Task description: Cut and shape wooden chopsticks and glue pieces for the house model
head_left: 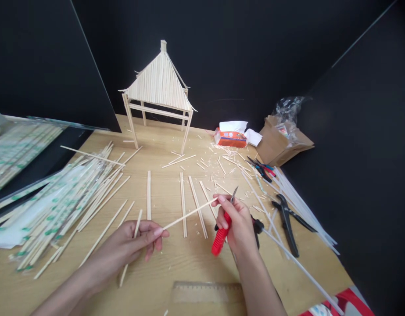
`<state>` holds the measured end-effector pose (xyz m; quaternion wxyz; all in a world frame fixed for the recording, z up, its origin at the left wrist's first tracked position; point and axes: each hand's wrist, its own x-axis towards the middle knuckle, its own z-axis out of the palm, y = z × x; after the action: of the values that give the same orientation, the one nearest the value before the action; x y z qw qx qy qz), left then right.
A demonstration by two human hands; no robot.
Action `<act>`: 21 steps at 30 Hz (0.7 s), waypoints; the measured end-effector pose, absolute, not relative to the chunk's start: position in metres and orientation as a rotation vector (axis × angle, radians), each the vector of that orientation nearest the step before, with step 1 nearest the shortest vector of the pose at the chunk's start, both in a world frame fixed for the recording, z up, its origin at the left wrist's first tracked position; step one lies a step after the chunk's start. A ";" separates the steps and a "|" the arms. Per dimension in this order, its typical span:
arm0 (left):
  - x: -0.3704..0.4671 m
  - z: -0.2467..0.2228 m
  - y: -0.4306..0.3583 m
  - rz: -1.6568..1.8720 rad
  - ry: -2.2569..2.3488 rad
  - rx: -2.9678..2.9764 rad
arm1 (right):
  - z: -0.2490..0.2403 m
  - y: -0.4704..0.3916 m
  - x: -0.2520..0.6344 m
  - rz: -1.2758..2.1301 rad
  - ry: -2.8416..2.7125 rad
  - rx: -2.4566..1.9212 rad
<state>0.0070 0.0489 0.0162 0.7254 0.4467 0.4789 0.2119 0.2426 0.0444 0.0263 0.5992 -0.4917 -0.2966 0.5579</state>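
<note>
A thin wooden stick (190,213) is stretched between my two hands above the table. My left hand (139,239) pinches its left end between thumb and fingertips, and a second stick (123,275) passes through the same hand, pointing down toward the table. My right hand (235,219) pinches the other end of the first stick. It also holds a red utility knife (221,235), whose blade points up and away. Pairs of sticks (183,205) lie on the table beyond and beneath the held stick. A clear ruler (207,291) lies near the front edge.
A stick-built house frame (159,83) stands at the back. Bundled sticks (73,197) cover the left side. Tissue pack (232,139), cardboard box (277,140), pliers (261,169), a black cutting tool (288,224) and white glue sticks (301,202) sit right. Wood scraps are scattered mid-table.
</note>
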 end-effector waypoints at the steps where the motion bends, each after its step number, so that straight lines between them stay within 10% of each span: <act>1: 0.007 0.015 0.048 0.463 1.056 1.001 | 0.026 0.044 0.242 1.288 -0.691 -1.142; 21: 0.029 0.015 0.023 0.494 0.831 0.974 | 0.013 0.026 0.205 1.761 -0.963 -1.159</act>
<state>0.0289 0.0234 0.0149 0.7738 0.4495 0.3835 0.2281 0.2045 0.0259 0.0130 0.4006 -0.4582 -0.3806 0.6962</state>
